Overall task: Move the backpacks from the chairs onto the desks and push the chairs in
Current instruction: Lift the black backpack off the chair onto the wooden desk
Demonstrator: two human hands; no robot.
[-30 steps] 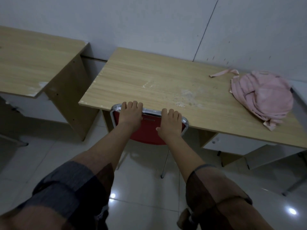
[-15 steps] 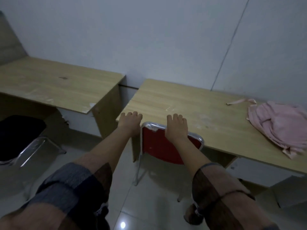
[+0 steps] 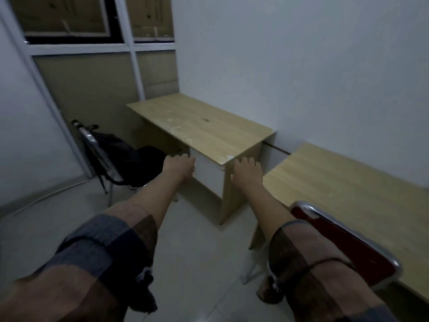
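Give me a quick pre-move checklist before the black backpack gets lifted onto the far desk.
1. Red chair tucked against the near desk: ok.
2. Left hand free: ok, holds nothing.
3. Right hand free: ok, holds nothing.
4. Black backpack within sight on the dark chair: ok.
5. Far desk top has room: ok.
6. Straps clear of the chair frame: cannot tell.
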